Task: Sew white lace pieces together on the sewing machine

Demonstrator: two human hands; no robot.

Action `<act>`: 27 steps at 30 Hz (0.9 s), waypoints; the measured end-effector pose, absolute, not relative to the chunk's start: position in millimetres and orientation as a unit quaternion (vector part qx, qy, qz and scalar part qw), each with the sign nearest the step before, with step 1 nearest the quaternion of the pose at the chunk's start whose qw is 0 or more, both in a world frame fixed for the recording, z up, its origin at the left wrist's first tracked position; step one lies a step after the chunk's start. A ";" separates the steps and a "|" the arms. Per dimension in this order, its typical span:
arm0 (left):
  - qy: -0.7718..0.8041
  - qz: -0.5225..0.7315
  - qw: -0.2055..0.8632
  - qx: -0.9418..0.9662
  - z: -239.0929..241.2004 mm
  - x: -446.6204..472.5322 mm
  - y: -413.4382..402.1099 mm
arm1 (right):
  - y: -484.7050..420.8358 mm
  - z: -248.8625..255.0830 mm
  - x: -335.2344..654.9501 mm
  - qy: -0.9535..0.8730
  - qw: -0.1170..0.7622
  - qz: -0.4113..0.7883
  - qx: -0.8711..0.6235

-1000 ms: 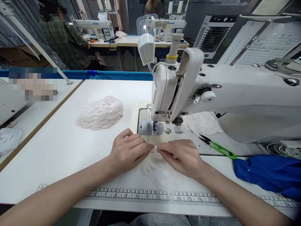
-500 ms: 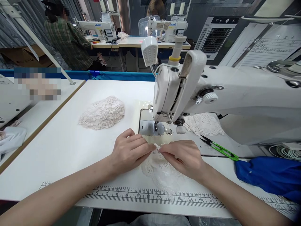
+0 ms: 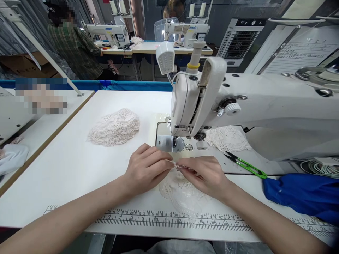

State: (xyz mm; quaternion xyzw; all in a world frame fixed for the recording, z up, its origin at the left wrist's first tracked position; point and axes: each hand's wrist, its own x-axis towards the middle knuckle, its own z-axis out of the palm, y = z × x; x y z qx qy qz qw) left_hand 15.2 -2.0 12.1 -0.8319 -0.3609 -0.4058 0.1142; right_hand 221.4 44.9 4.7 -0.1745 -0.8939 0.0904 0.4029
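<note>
Both hands meet in front of the sewing machine (image 3: 190,102), just short of its metal needle plate (image 3: 166,142). My left hand (image 3: 149,167) pinches the upper edge of a cream lace piece (image 3: 182,197) between thumb and fingers. Close beside it, my right hand (image 3: 202,173) grips the same edge, its fingertips almost touching the left ones. The rest of the lace hangs down and lies on the white table toward the printed ruler (image 3: 166,219). My fingers partly cover the pinched edge.
A stack of lace pieces (image 3: 115,127) lies to the left, and more lace (image 3: 229,138) sits under the machine arm. Green thread snips (image 3: 246,165) and a blue cloth (image 3: 302,195) are on the right. Across the room, a person (image 3: 76,49) sits at another sewing machine (image 3: 108,33).
My fingertips have shifted slightly along the lace edge, and more of that edge now shows stretched between them. The view has moved a little; the other things stay put.
</note>
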 end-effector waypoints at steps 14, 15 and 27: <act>-0.428 -0.422 -0.108 -0.792 9.9 15.8 -4.8 | 44.7 4.3 219.7 -0.866 0.419 0.197 -0.188; -0.439 -0.423 -0.136 -0.781 10.5 15.7 -4.9 | 44.4 4.9 219.6 -0.861 0.413 0.222 -0.196; -0.513 -0.406 -0.232 -0.720 16.1 18.9 -6.3 | 41.9 3.4 218.1 -0.843 0.385 0.287 -0.242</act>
